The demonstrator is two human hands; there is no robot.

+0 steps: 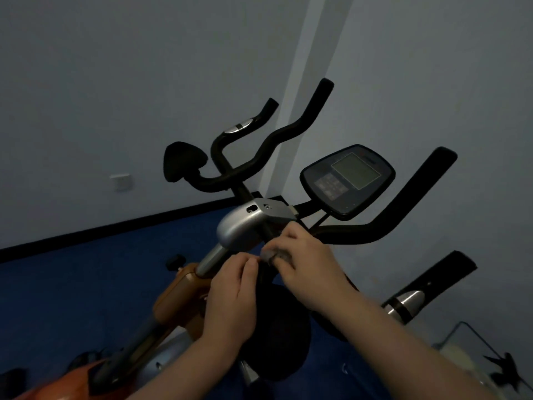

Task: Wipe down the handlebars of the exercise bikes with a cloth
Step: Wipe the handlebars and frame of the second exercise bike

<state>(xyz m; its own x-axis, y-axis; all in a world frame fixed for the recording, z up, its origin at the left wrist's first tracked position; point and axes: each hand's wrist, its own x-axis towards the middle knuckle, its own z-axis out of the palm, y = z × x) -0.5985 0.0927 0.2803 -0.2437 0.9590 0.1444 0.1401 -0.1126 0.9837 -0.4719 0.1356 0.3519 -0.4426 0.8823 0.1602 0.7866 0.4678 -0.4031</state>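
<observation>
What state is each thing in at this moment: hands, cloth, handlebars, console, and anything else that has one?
Left hand: fingers curled, at the dark bar beside the right hand.
Right hand: closed on the cloth.
Grey cloth: bunched under the right fingers, pressed to the bar.
Near handlebars: bare, untouched at the raised end.
Far handlebars: bare, nobody at them.
Console: screen blank.
Adjustment knob: in place on the orange frame.

A wall socket [122, 181] sits above the blue floor [72, 284].
</observation>
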